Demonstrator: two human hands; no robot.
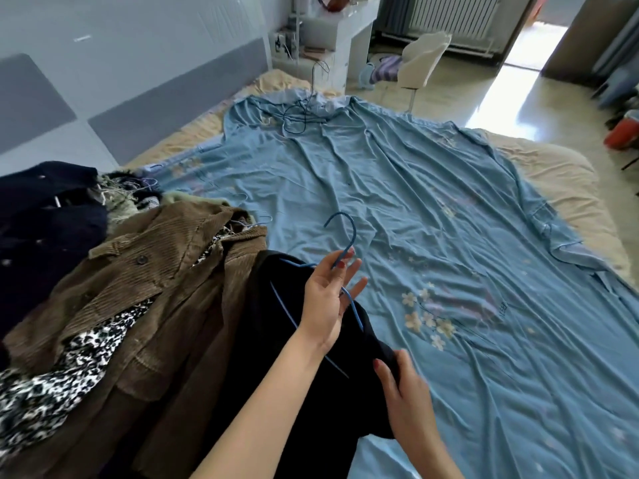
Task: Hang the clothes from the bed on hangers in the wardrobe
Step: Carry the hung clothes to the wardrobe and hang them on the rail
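Head view, only one available.

Centre-bottom of frame: left hand (325, 299) holding blue wire hanger (340, 236) at the neck, just under the hook; fingers (358, 286) mostly straight, hanger stem pinched between thumb side and fingers. Hook pointing up toward frame centre.

Lower centre: black garment (276, 375) lying on the bed, hanger arms partly inside its shoulder area. Right hand (404, 402) at bottom, fingers curled around the garment's edge, gripping the fabric next to the hanger's right arm.

Left side of frame: pile still waiting — brown corduroy jacket (145, 281), leopard-print piece (52, 385) under it, dark navy coat (45, 209) upper left, some fringed knit stuff behind. A few pale hanger hooks poking out near the jacket collar; cannot tell whether those clothes are already on them.

Top centre: spare blue hangers (297, 115) lying on the blue bedsheet (432, 209).

Wardrobe not identifiable in frame.

Progress estimate: early. Black garment mid-hangering, not seated yet. Nothing visibly hung. Remaining: finish this one, carry to wardrobe, then whole left pile.
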